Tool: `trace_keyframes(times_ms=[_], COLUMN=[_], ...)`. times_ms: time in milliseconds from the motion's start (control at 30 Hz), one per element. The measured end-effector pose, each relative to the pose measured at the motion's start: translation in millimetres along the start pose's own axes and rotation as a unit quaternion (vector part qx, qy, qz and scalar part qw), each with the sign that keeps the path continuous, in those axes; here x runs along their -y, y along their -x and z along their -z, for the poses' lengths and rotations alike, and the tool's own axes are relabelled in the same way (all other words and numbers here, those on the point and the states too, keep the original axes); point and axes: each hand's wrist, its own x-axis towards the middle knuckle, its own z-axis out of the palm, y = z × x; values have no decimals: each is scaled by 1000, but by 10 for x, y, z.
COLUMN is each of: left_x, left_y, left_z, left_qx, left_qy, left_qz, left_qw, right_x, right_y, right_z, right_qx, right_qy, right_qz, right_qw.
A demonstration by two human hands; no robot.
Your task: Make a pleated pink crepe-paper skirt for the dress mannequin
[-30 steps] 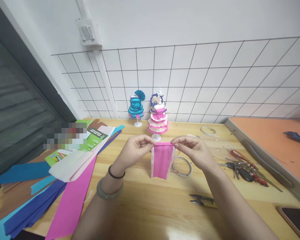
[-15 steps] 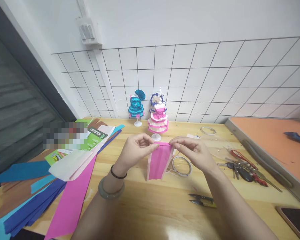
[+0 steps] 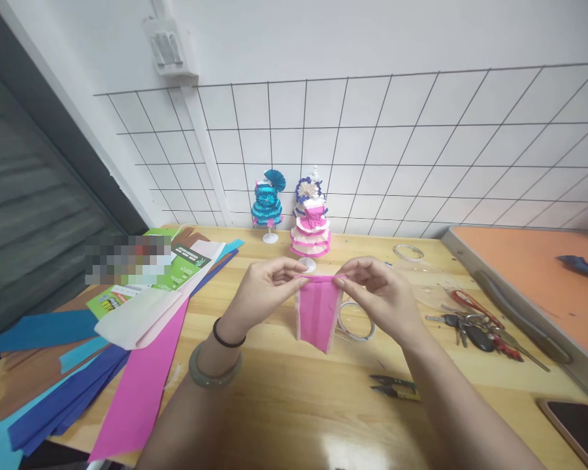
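Observation:
A strip of pink crepe paper (image 3: 317,313) with pale edges hangs between my hands, its top edge folded over. My left hand (image 3: 269,287) pinches the top left corner between thumb and fingertips. At the top right corner, my right hand (image 3: 379,294) has the same kind of pinch. Just behind the strip stands a small doll-sized paper dress in pink and white (image 3: 310,238) on a white stand. To its left is a teal paper dress (image 3: 267,205) on another stand. A roll of tape (image 3: 357,321) lies behind the strip, partly covered by it.
Crepe paper sheets in blue, brown and pink (image 3: 144,385) lie at the left under a green printed packet (image 3: 176,271). Thread snips (image 3: 394,386), a bunch of keys (image 3: 475,329) and a phone (image 3: 575,424) are on the right. An orange-topped board (image 3: 529,274) borders the table there.
The pink strip's lower end has swung to the right, and its top edge is pulled a little wider between my hands. The camera view has shifted slightly.

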Motion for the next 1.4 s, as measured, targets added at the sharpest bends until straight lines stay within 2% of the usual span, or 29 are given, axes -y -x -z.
trace_keyframes(times_ms=[267, 433, 533, 667, 867, 1067, 1400], left_x=[14, -70, -81, -47, -51, -105, -21], left_y=[-1, -15, -16, -8, 5, 20, 9], left_z=[61, 38, 2, -43, -73, -101, -90], left_qx=[32, 74, 85, 84, 51, 57, 86], left_qy=[-83, -147, -149, -137, -145, -139, 2], left_qz=[3, -33, -36, -44, -59, -57, 39], left_qw=[996, 986, 985, 986, 986, 987, 996], right_x=[38, 45, 40, 35, 37, 54, 71], right_y=[27, 48, 65, 73, 51, 55, 48], right_z=[19, 10, -2, 0, 10, -1, -3], right_qx=[-27, -7, 13, 29, 45, 36, -12], right_qy=[140, 189, 198, 199, 172, 129, 46], right_qz=[91, 132, 139, 123, 87, 58, -7], right_qw=[986, 973, 970, 972, 980, 989, 999])
